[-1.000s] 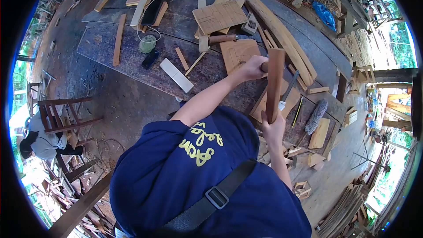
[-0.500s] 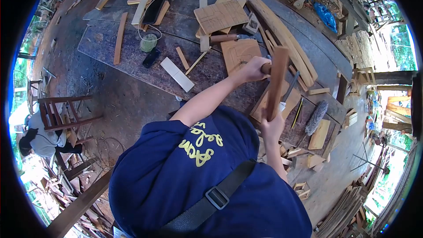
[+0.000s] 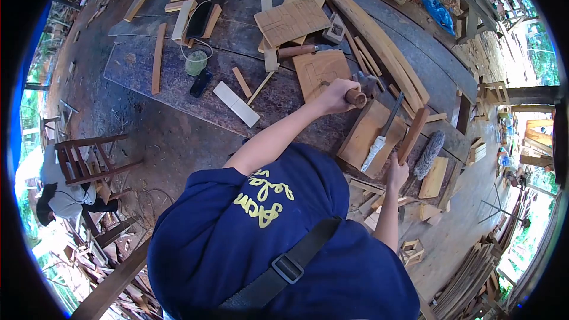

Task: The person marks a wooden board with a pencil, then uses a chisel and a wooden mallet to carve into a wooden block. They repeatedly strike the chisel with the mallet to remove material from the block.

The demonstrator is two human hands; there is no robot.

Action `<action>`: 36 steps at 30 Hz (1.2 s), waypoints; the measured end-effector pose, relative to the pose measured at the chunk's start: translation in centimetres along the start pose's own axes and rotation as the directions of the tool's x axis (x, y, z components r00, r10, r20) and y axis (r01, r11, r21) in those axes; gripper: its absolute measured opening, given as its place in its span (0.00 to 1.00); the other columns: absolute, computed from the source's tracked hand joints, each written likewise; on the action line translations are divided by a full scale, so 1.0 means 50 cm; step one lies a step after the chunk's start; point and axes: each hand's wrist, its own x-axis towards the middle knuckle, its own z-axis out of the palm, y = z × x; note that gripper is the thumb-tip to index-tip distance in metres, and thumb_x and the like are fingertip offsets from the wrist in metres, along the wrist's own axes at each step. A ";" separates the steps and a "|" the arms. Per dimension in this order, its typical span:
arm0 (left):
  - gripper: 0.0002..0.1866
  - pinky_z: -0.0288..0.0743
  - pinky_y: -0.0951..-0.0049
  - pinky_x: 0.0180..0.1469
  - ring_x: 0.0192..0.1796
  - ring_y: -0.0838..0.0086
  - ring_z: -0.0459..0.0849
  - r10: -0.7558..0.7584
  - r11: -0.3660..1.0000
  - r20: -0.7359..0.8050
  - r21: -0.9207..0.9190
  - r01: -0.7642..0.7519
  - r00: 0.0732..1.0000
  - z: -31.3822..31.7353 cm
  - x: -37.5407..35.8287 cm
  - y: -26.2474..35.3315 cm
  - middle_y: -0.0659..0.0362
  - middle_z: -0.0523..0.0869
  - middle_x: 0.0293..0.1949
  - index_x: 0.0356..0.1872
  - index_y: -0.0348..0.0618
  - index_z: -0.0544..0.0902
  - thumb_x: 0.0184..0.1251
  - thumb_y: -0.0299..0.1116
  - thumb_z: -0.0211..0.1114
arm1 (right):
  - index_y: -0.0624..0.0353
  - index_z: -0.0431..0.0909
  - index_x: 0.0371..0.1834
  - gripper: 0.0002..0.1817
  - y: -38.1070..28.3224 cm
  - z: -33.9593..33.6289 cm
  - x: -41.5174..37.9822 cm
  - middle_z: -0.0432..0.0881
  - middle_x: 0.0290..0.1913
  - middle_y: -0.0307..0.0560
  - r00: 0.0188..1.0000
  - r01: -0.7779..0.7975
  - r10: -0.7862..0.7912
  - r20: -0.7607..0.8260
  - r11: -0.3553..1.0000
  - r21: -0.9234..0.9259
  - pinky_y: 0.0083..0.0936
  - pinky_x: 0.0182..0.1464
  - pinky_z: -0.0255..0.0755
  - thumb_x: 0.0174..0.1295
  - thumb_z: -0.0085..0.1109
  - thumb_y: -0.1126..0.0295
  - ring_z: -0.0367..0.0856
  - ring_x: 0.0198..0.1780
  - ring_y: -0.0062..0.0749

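Observation:
My left hand (image 3: 339, 97) is closed around a round wooden handle (image 3: 356, 98), its end toward the camera; a grey metal part shows just beyond it. My right hand (image 3: 398, 173), farther right, grips the lower end of a reddish-brown wooden strip (image 3: 414, 136), which tilts upward. Between the hands, a long dark tool with a white-wrapped handle (image 3: 374, 152) lies over a wooden board (image 3: 360, 138). Behind my left hand is a flat board with carved lines (image 3: 319, 71). Another carved board (image 3: 293, 21) rests on wood pieces farther back.
On the workbench (image 3: 136, 62) are a phone (image 3: 200, 21), a green round object (image 3: 196, 63), a pale block (image 3: 236, 104), long curved planks (image 3: 379, 44) and a grey fuzzy roll (image 3: 429, 154). Another person (image 3: 65, 198) is low at left, by a wooden chair (image 3: 95, 157).
My right hand has moved right and slightly down with the wooden strip, away from my left hand. The white-handled tool and the board beneath it show more fully. My left hand keeps its hold.

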 end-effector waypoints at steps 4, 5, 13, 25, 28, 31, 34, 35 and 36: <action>0.10 0.75 0.68 0.35 0.32 0.59 0.85 -0.009 1.000 0.011 -0.018 0.009 1.000 -0.005 0.005 0.006 0.50 0.83 0.27 0.29 0.39 0.78 0.46 0.22 0.71 | 0.67 0.83 0.40 0.34 0.078 0.015 0.074 0.85 0.40 0.64 0.993 -0.110 0.114 0.000 0.954 -0.279 0.47 0.52 0.75 0.55 0.61 0.40 0.84 0.47 0.57; 0.10 0.75 0.68 0.36 0.33 0.59 0.85 -0.013 1.000 0.007 -0.021 0.013 1.000 -0.005 0.006 0.007 0.50 0.83 0.27 0.29 0.39 0.78 0.45 0.22 0.71 | 0.67 0.83 0.40 0.33 0.092 0.018 0.083 0.85 0.41 0.64 0.993 -0.105 0.115 0.017 0.954 -0.282 0.47 0.52 0.75 0.56 0.60 0.40 0.84 0.47 0.57; 0.12 0.75 0.68 0.37 0.36 0.58 0.85 0.007 1.000 -0.003 0.014 -0.007 1.000 0.009 0.009 0.002 0.49 0.83 0.31 0.31 0.39 0.77 0.45 0.22 0.71 | 0.67 0.79 0.49 0.30 0.109 0.060 0.118 0.84 0.42 0.66 0.999 0.039 -0.048 -0.013 0.916 -0.400 0.48 0.52 0.74 0.61 0.60 0.47 0.83 0.47 0.61; 0.19 0.74 0.68 0.41 0.38 0.65 0.82 -0.096 0.995 -0.147 -0.039 0.091 0.985 0.022 -0.020 -0.045 0.55 0.81 0.35 0.41 0.41 0.73 0.47 0.21 0.70 | 0.62 0.75 0.58 0.21 -0.497 -0.033 -0.121 0.83 0.39 0.57 0.645 0.702 -0.723 0.247 0.688 0.184 0.35 0.37 0.76 0.66 0.58 0.63 0.83 0.31 0.46; 0.30 0.72 0.64 0.57 0.58 0.56 0.78 -0.259 0.956 -0.076 -0.162 0.244 0.963 -0.010 -0.058 -0.061 0.49 0.78 0.52 0.55 0.42 0.71 0.46 0.23 0.70 | 0.64 0.79 0.52 0.17 -0.521 -0.004 -0.108 0.84 0.37 0.58 0.619 0.746 -0.724 0.305 0.664 0.061 0.33 0.39 0.76 0.63 0.61 0.67 0.84 0.31 0.43; 0.42 0.56 0.52 0.73 0.75 0.43 0.53 -0.214 0.953 -0.051 0.208 0.220 0.975 -0.036 -0.129 -0.173 0.38 0.58 0.71 0.67 0.41 0.63 0.46 0.24 0.70 | 0.64 0.80 0.37 0.10 -0.538 -0.002 -0.081 0.83 0.33 0.61 0.540 0.827 -0.737 0.405 0.554 -0.096 0.48 0.43 0.77 0.60 0.59 0.68 0.84 0.38 0.58; 0.54 0.37 0.50 0.78 0.78 0.40 0.34 -0.351 0.848 -0.046 0.408 0.339 0.935 -0.060 -0.147 -0.249 0.35 0.40 0.76 0.75 0.37 0.48 0.49 0.34 0.73 | 0.64 0.81 0.37 0.11 -0.554 0.014 -0.056 0.84 0.34 0.61 0.594 0.792 -0.553 0.584 0.530 -0.302 0.47 0.44 0.77 0.59 0.61 0.67 0.84 0.38 0.57; 0.58 0.38 0.50 0.78 0.78 0.40 0.34 -0.322 0.835 -0.039 0.459 0.304 0.946 -0.068 -0.139 -0.247 0.35 0.39 0.76 0.75 0.34 0.45 0.49 0.42 0.74 | 0.64 0.81 0.37 0.11 -0.559 0.016 -0.051 0.84 0.34 0.61 0.598 0.788 -0.542 0.591 0.531 -0.310 0.47 0.44 0.77 0.59 0.61 0.67 0.84 0.38 0.57; 0.62 0.38 0.50 0.78 0.78 0.40 0.35 -0.293 0.818 -0.032 0.508 0.268 0.955 -0.074 -0.132 -0.248 0.35 0.38 0.76 0.76 0.32 0.42 0.50 0.51 0.74 | 0.64 0.81 0.37 0.11 -0.566 0.016 -0.048 0.84 0.35 0.61 0.596 0.791 -0.537 0.597 0.520 -0.322 0.46 0.45 0.78 0.57 0.62 0.66 0.84 0.39 0.56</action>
